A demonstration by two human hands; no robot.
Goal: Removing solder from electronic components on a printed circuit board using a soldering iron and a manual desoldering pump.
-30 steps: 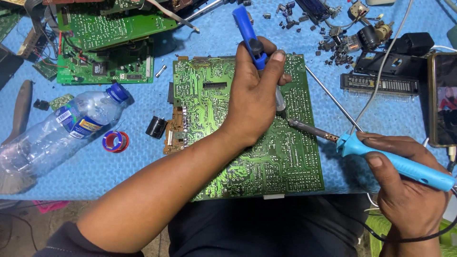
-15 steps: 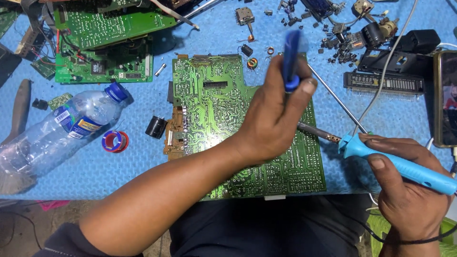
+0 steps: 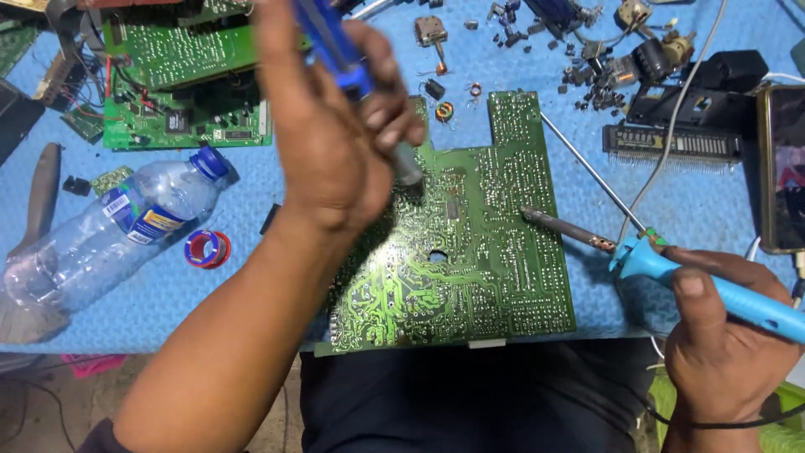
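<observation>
while left hand [image 3: 331, 143] fingers clamp a blue tool [image 3: 335, 50], right hand [image 3: 725, 344] fingers grip the soldering iron [image 3: 671, 268] off the board's [image 3: 470, 277] edge.

The scene is bright and evenly lit, with soft light that seems to come from above. Shadows are short and weak; a faint one lies under the left hand [image 3: 335, 143] on the green circuit board [image 3: 470, 252]. The left hand and its blue desoldering pump [image 3: 331, 42] are blurred by motion, so their edges are smeared. The plastic bottle [image 3: 109, 226] shows small white glints, and the phone screen [image 3: 784, 159] (at the right edge) is dark with mild glare. The soldering iron [image 3: 671, 268] looks sharp. The corners appear a little stretched.
</observation>
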